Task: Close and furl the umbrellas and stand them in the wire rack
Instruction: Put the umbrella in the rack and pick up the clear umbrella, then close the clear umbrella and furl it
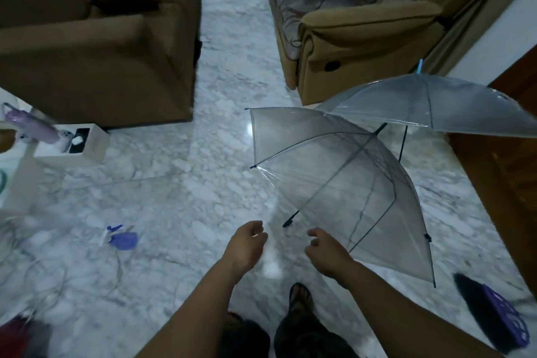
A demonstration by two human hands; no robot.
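Note:
Two clear umbrellas lie open on the marble floor. The nearer umbrella has black ribs and rests on its side, its black handle pointing toward me. The farther umbrella has a light blue tip and leans by the sofa. My left hand hovers just left of the black handle, fingers loosely curled and holding nothing. My right hand reaches beside the near umbrella's rim, fingers loosely curled, holding nothing. No wire rack shows in view.
A brown armchair stands at the left and a tan sofa at the right. A blue object with a cable lies on the floor left. A purple basket sits at the lower right; a wooden door is beside it.

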